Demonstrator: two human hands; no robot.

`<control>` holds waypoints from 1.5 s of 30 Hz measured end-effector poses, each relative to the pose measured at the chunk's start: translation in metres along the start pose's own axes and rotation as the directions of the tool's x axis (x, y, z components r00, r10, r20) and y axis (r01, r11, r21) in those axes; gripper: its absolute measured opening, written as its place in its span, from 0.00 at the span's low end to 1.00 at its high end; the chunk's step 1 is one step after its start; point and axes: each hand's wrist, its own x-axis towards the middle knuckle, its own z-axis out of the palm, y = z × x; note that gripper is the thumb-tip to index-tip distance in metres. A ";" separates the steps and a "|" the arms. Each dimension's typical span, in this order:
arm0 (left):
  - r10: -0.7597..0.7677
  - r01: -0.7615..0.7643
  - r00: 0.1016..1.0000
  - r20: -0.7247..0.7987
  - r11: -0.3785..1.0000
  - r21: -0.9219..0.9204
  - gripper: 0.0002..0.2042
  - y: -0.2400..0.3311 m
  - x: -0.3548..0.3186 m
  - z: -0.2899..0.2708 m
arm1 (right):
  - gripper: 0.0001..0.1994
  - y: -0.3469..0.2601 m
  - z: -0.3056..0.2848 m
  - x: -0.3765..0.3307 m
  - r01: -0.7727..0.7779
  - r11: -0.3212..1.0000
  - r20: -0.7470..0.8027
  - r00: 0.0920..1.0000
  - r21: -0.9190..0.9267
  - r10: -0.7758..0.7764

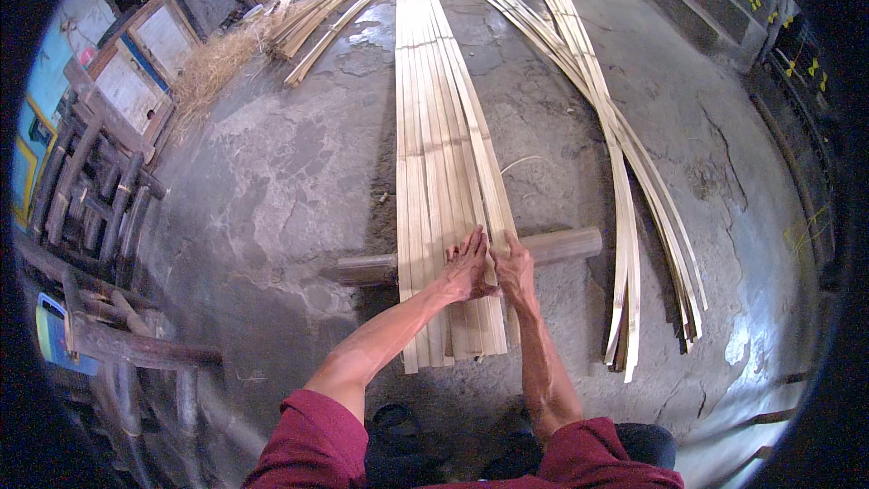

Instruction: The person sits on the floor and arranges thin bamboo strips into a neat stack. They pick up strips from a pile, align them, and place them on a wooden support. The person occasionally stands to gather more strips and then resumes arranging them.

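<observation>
Long pale bamboo strips (430,145) lie side by side in front of me, running away across the floor. Near their close end they rest over a round bamboo pole (566,244). My left hand (466,267) presses flat on the strips, its fingers stretched forward. Just beside it, my right hand (514,270) is closed around the outer right bamboo strip (487,158), thumb toward the left hand. A narrow dark gap shows between this strip and the others by my fingers. The undersides of the strips are hidden.
On the right lie two crossing bundles of bamboo strips (625,163). More strips (353,9) and a heap of shavings (217,77) are at the far left. A dark wooden frame (136,335) stands along the left side. The concrete floor (272,172) is cracked and patchy.
</observation>
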 end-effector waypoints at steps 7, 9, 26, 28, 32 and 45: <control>-0.013 -0.001 0.991 0.129 0.994 0.107 0.48 -0.005 0.008 -0.002 | 0.26 -0.033 0.006 0.003 0.048 0.998 -0.013 0.999 0.045 -0.048; -0.053 0.007 0.971 0.234 0.981 0.194 0.45 -0.006 0.012 0.001 | 0.26 -0.032 0.012 0.007 0.029 0.999 0.016 0.999 0.037 -0.030; 0.100 -0.100 0.995 -0.007 0.995 0.005 0.38 -0.040 0.007 0.014 | 0.27 0.018 0.046 0.013 -0.143 0.987 0.027 0.990 0.075 0.141; 0.127 -0.126 0.992 -0.025 0.992 0.019 0.38 -0.040 0.005 0.010 | 0.27 0.009 0.040 0.008 -0.174 0.984 0.035 0.984 0.025 0.173; 0.116 -0.116 0.993 0.010 0.993 -0.008 0.37 -0.034 0.005 0.003 | 0.25 -0.006 0.021 0.003 -0.186 0.981 0.081 0.980 0.045 0.182; 0.175 -0.187 0.981 -0.079 0.967 -0.176 0.39 -0.031 -0.002 -0.018 | 0.19 0.012 0.026 -0.001 0.053 0.853 0.066 0.998 -0.519 -0.022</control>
